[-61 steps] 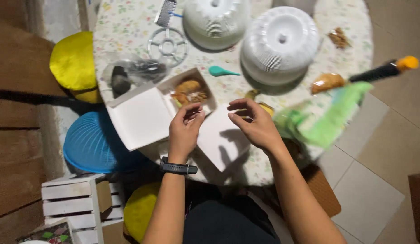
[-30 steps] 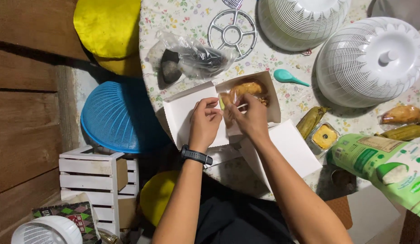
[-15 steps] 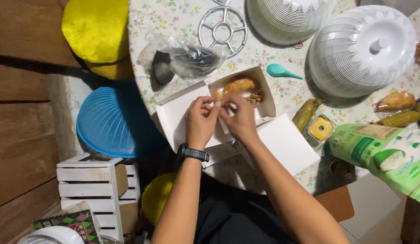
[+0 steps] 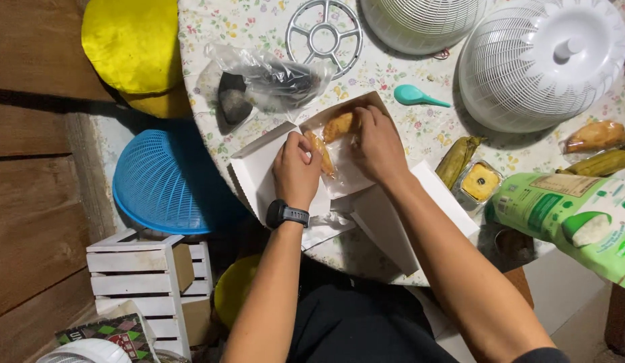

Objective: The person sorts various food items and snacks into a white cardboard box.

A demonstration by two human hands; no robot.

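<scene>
Both hands are in the open white food box [image 4: 255, 176], which sits near the edge of the flowery surface [image 4: 420, 138].

The left hand [image 4: 296, 171] has a black watch on its wrist. Its fingers are curled shut on the near edge of a clear plastic wrap [image 4: 346, 171] with fried food [image 4: 339, 126] inside. The right hand [image 4: 378, 144] lies over the far side of the same wrap. Its fingers press down on the food, but I cannot tell if they are pinching it.

The food is right under and between the two hands, touching both. Its long side runs slanted, from the left hand up and away toward the top of the box. The right hand is nearer the big golden piece. Both arms reach straight out from the body, wrists bent down a little.

Beside the box lie a clear bag with dark things [image 4: 272, 84], a teal spoon [image 4: 417, 97] and a white dome cover [image 4: 537, 64].
</scene>
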